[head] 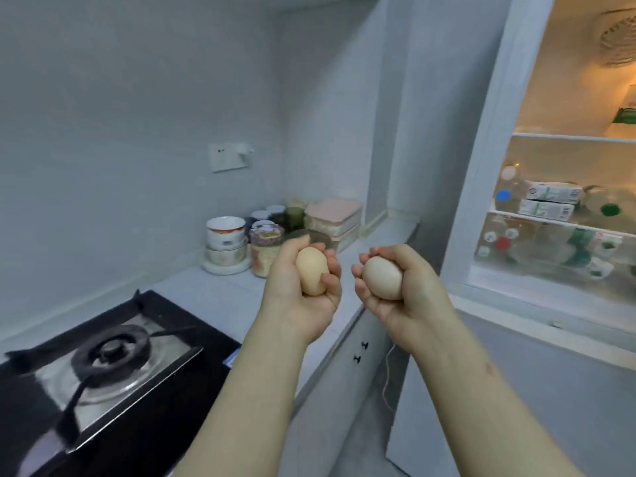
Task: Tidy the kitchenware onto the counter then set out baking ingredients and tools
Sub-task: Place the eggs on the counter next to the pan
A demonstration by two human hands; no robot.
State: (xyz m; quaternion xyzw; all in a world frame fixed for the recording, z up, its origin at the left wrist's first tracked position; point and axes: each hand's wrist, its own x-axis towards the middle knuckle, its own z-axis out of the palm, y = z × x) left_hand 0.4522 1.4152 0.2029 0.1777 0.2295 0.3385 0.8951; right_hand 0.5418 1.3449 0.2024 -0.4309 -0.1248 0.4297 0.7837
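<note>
Each of my hands holds one pale brown egg in front of me, palms turned up. My left hand (292, 297) grips an upright egg (311, 268), fingers curled round its right side. A second egg (382, 277) lies on its side in my right hand (406, 301), the fingers wrapped under and behind it. Both hands hover above the front edge of the white counter (220, 297), a short gap between them.
A black gas stove (113, 359) sits at lower left. Stacked bowls (225, 242), jars (265, 249) and lidded plastic boxes (334, 215) crowd the counter's back corner. At right the fridge (568, 187) stands lit and open, its shelves holding bottles and cartons. Cabinet doors with black knobs (359, 352) are below.
</note>
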